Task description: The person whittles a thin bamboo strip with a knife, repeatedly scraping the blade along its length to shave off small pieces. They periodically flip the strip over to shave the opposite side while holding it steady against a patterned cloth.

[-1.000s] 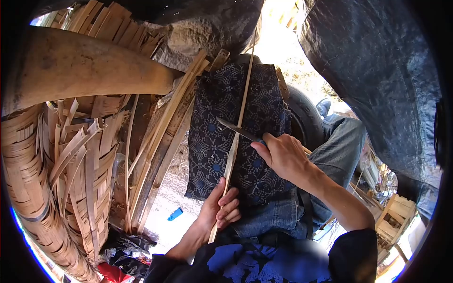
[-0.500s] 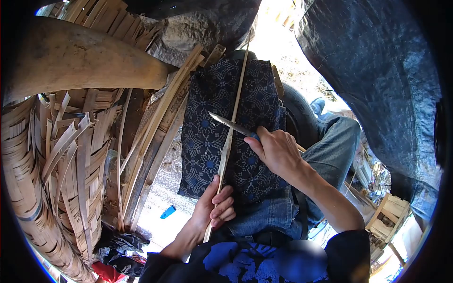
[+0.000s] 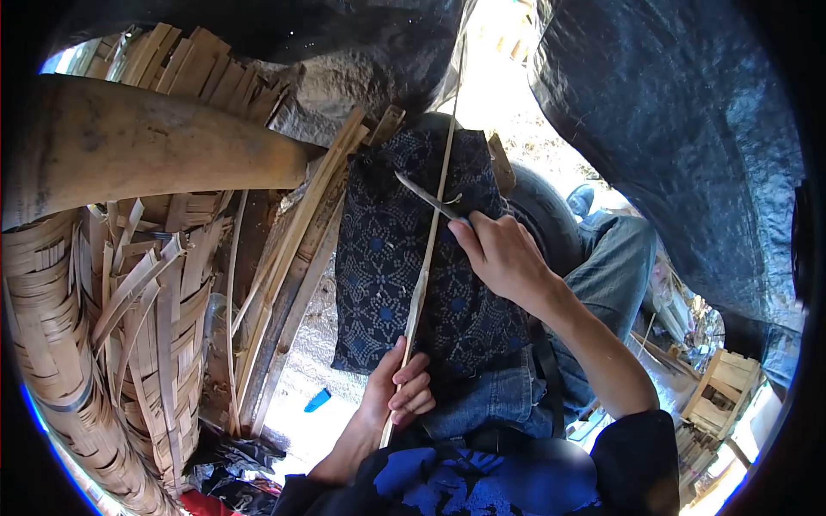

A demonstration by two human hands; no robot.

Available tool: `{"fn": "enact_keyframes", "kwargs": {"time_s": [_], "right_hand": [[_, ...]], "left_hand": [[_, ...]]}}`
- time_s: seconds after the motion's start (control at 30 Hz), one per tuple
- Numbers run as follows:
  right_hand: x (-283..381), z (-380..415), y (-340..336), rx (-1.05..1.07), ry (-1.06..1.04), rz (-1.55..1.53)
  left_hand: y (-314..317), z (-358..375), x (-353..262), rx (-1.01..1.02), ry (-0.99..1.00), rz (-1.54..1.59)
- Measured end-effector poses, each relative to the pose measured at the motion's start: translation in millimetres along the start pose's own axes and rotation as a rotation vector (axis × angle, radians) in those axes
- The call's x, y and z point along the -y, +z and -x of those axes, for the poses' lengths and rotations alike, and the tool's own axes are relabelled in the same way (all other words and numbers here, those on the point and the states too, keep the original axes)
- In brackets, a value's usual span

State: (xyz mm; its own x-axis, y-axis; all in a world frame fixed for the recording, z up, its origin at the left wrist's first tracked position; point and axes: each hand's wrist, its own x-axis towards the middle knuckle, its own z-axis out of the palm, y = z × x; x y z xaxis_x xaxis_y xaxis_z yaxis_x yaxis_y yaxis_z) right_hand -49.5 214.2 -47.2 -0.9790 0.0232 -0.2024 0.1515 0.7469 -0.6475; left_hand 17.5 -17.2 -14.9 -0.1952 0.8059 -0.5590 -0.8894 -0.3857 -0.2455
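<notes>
My left hand [image 3: 397, 387] is closed around the lower end of a long, thin bamboo strip [image 3: 418, 297]. The strip runs away from me over a dark blue patterned cloth [image 3: 374, 279] spread across my lap. In my right hand [image 3: 509, 256] is a knife [image 3: 423, 193], its handle mostly hidden by the fingers. The blade points up and left and crosses the strip in its upper half. A small pale curl [image 3: 454, 199] shows beside the blade.
On the left stand a large woven bamboo basket [image 3: 52, 318] and a thick bamboo pole [image 3: 172, 146]. Split bamboo lengths [image 3: 297, 232] lean beside the cloth. A dark tarp [image 3: 680, 129] hangs at right. A blue scrap [image 3: 317, 400] lies on the ground; a wooden crate [image 3: 723, 391] stands lower right.
The knife has slid farther along the strip, away from my left hand, and its blade angle is steeper. My left hand keeps its hold. The whole view has shifted slightly.
</notes>
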Motion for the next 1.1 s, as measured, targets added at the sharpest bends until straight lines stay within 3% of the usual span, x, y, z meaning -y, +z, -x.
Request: {"fn": "enact_keyframes", "kwargs": {"time_s": [0.2,0.33,0.37,0.6,0.7,0.8,0.83,0.87,0.93,0.97,1.0,1.07,1.1], "right_hand": [[-9,14,-12,0.116,0.022,-0.156],[-20,9,-5,0.034,-0.071,-0.039],[-30,10,5,-0.111,-0.225,0.057],[-34,-2,7,-0.164,-0.257,0.141],[-47,-28,-3,-0.003,-0.057,0.218],[-74,-58,-6,-0.063,-0.078,0.056],[-70,-67,-15,0.028,0.1,0.04],[-74,-72,-18,0.015,0.091,0.052],[-91,-85,-12,-0.415,-0.091,0.185],[-98,-91,-8,-0.468,0.045,0.045],[-87,-87,-13,-0.466,0.023,0.042],[-54,-51,-27,-0.025,0.24,-0.208],[-44,-33,-26,0.047,0.154,-0.179]], "left_hand": [[3,0,-1,0.014,-0.007,0.019],[0,2,1,0.007,-0.018,0.049],[0,3,1,0.0,-0.004,0.048],[6,8,6,-0.06,-0.003,0.027],[6,23,17,-0.041,-0.026,0.08],[2,29,20,-0.037,-0.026,0.082],[1,28,19,-0.025,-0.015,0.072],[4,26,17,-0.008,-0.012,0.063],[9,25,13,-0.097,0.023,-0.071],[12,23,10,-0.122,0.022,-0.109],[17,20,7,-0.115,0.043,-0.108],[25,11,-1,-0.275,0.067,-0.353],[27,4,-4,-0.304,0.094,-0.38]]}}
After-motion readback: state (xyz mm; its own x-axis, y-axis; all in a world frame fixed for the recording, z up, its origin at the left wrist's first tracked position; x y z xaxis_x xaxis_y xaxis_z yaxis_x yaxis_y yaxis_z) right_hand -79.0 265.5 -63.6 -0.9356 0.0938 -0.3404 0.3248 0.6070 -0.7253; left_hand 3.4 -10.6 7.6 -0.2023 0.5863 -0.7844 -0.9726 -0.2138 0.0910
